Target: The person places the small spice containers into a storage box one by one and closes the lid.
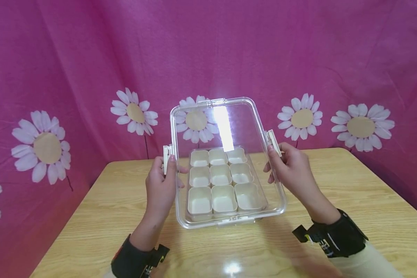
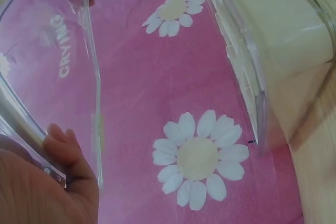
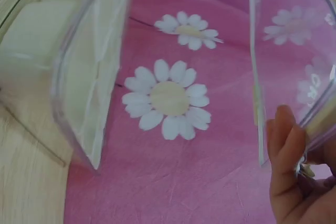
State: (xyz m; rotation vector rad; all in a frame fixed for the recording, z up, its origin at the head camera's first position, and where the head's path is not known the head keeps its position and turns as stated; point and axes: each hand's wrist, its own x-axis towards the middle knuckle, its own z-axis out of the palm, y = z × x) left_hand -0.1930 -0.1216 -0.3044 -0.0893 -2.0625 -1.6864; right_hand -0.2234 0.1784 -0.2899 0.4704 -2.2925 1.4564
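Observation:
Both hands hold up a clear plastic lid (image 1: 244, 129) by its sides, tilted with its far edge raised. My left hand (image 1: 161, 189) grips the left edge at a white side clip (image 1: 166, 159), thumb on top and fingers underneath. On the opposite edge, my right hand (image 1: 295, 168) grips by the other white clip (image 1: 274, 143). Below and seen through the lid is a clear box (image 1: 261, 189) holding several cream square cups (image 1: 221, 175) in rows; their insides look bare. Both wrist views show a gap between lid and box, and the left wrist view shows white lettering (image 2: 62, 51) on the lid.
The box stands on a light wood-grain table (image 1: 107, 216). Behind it hangs a magenta cloth (image 1: 208, 46) printed with white daisies. Black bands with small devices circle the left wrist (image 1: 133, 255) and right wrist (image 1: 344, 235).

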